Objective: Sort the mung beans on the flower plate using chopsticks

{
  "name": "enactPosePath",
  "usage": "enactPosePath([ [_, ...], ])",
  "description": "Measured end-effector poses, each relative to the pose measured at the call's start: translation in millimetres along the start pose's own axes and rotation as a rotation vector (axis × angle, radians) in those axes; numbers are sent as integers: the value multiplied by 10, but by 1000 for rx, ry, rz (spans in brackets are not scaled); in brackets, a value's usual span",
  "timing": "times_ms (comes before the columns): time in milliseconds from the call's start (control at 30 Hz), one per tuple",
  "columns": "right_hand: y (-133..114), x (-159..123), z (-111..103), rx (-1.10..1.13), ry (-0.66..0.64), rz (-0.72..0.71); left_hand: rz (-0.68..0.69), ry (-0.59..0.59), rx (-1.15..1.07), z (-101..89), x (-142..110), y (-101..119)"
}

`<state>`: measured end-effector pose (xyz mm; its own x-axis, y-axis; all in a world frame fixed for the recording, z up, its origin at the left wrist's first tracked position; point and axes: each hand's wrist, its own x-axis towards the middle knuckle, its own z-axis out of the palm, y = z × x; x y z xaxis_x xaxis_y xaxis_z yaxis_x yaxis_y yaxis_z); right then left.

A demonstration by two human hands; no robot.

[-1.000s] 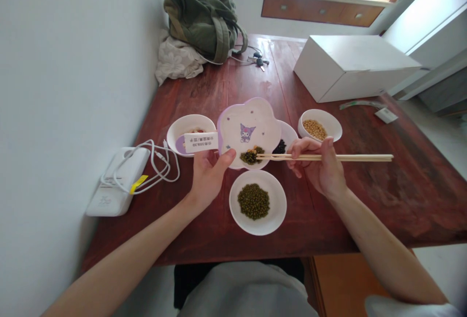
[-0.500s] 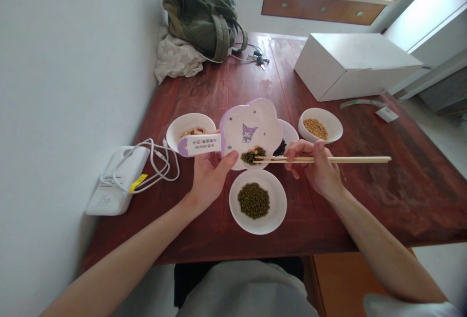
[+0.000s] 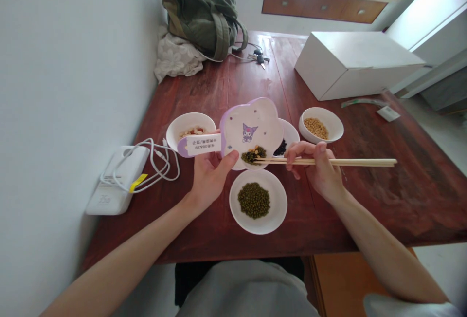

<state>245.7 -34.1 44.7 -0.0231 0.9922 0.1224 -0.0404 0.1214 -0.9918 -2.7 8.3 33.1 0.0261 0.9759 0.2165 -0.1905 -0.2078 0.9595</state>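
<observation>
My left hand [image 3: 213, 173] grips a white and purple cartoon bowl [image 3: 251, 117] with a labelled handle, its thumb on the near rim. Mixed beans [image 3: 254, 155], green, yellow and black, lie at the bowl's near edge. A pair of wooden chopsticks [image 3: 350, 162] is pinched in my right hand [image 3: 321, 168], tips among those beans. Just below the tilted bowl stands a white bowl [image 3: 279, 214] of green beans [image 3: 254, 200]. Behind it, partly hidden, is a bowl [image 3: 291, 134] of black beans [image 3: 280, 148]. Yellow beans [image 3: 315, 128] fill part of a bowl [image 3: 333, 127] on the right.
At left, another white bowl [image 3: 175, 124] holds pale and reddish pieces. Beside the wall lies a white power bank [image 3: 109, 185] with a coiled cable [image 3: 170, 168]. Farther back are a green bag [image 3: 197, 15], keys [image 3: 260, 58] and a large white box [image 3: 350, 66].
The chopsticks have shifted slightly, their rear ends a little farther right and lower. My left hand and the cartoon bowl look almost unmoved.
</observation>
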Motion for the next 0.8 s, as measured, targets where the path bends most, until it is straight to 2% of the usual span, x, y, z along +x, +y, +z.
enactPosePath([
  [333,14,17,-7,54,14,46,-25,-29,-36,9,11,29],
  [667,-52,80,13,118,74,88,-35,-14,-27,-1,14,41],
  [800,-53,76,9,105,56,85,-27,-7,-25,0,17,46],
])
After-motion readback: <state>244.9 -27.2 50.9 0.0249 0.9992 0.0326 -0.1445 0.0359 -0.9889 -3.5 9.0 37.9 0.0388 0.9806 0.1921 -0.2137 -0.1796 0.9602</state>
